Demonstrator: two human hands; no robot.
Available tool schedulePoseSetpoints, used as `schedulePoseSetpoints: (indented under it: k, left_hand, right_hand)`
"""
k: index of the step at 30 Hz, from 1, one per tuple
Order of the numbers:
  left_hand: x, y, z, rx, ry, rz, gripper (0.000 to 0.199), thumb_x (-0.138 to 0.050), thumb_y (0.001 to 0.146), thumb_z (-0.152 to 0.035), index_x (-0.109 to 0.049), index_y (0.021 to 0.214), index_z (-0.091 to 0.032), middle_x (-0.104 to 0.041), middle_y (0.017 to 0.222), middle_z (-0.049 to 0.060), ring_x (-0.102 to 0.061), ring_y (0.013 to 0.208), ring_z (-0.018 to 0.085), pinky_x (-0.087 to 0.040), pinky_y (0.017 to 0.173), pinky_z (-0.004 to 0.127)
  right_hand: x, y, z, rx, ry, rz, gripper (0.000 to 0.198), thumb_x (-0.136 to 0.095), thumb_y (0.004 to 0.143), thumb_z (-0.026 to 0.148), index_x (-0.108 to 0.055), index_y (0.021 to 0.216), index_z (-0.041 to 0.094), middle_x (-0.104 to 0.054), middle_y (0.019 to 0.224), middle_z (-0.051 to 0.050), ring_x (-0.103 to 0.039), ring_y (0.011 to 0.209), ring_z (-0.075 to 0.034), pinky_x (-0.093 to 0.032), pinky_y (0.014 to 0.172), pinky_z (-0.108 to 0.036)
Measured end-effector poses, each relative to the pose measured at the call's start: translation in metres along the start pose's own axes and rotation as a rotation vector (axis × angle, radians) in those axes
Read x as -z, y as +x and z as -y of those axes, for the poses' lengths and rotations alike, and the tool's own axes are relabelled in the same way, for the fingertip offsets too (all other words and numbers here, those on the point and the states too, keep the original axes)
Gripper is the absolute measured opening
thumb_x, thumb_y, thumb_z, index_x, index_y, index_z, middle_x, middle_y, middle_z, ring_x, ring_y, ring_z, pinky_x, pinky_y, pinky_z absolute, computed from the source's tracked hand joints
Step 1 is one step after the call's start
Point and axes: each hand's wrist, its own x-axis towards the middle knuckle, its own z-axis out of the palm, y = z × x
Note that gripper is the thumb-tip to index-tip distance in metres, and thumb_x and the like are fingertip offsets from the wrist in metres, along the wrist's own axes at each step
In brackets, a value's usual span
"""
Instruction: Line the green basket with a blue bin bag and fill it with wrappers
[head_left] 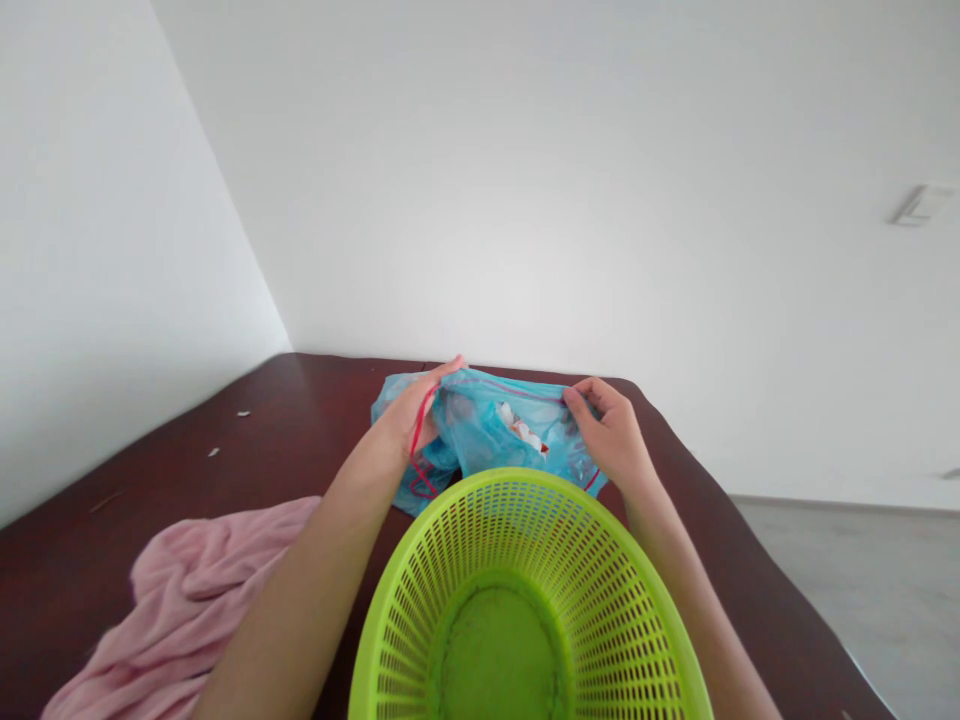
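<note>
A blue translucent drawstring trash bag (487,425) lies on the dark red table beyond the green basket, its upper edge stretched between my hands. White and reddish bits of rubbish show through its side. My left hand (420,405) grips the bag's left edge, and a red drawstring (417,440) loops over the wrist. On the right, my right hand (606,425) pinches the bag's rim between thumb and fingers. Nearest to me stands a green slatted plastic basket (502,640), between my forearms, with dark grime around its bottom.
A crumpled pink cloth (202,580) lies on the dark red table (315,400) at the left. Small white scraps (214,452) are scattered behind it. White walls (525,180) rise behind and to the left; grey floor (825,560) shows at the right.
</note>
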Motion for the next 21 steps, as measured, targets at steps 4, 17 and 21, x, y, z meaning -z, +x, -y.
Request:
schedulePoseSetpoints:
  k: [4,17,21]
  left_hand:
    - [0.008,-0.003,-0.002,0.221,-0.225,0.014,0.065,-0.088,0.088,-0.088,-0.07,0.086,-0.026,-0.068,0.069,0.003,-0.066,0.059,0.024,-0.058,0.061,0.041]
    - [0.039,-0.015,-0.019,0.135,0.189,0.202,0.062,-0.104,0.077,-0.074,-0.08,0.1,-0.022,-0.078,0.089,0.001,-0.071,0.073,0.019,-0.058,0.065,0.028]
    - [0.04,-0.008,-0.015,0.183,0.152,0.114,0.065,-0.098,0.08,-0.082,-0.08,0.086,-0.02,-0.082,0.084,0.005,-0.076,0.073,0.023,-0.062,0.067,0.032]
  right_hand:
    - [0.001,0.0,0.004,0.007,0.02,-0.027,0.034,-0.092,0.102,0.049,-0.078,0.084,0.024,-0.072,0.071,0.002,-0.042,0.057,-0.013,-0.029,0.051,-0.029]
    - [0.013,0.006,-0.001,0.087,-0.174,-0.18,0.035,-0.083,0.105,0.053,-0.078,0.087,0.023,-0.074,0.08,-0.001,-0.058,0.073,-0.017,-0.044,0.069,-0.032]
    - [0.016,0.004,0.006,0.064,-0.171,-0.176,0.034,-0.093,0.094,0.055,-0.08,0.095,0.023,-0.077,0.084,-0.002,-0.062,0.074,-0.019,-0.046,0.069,-0.033]
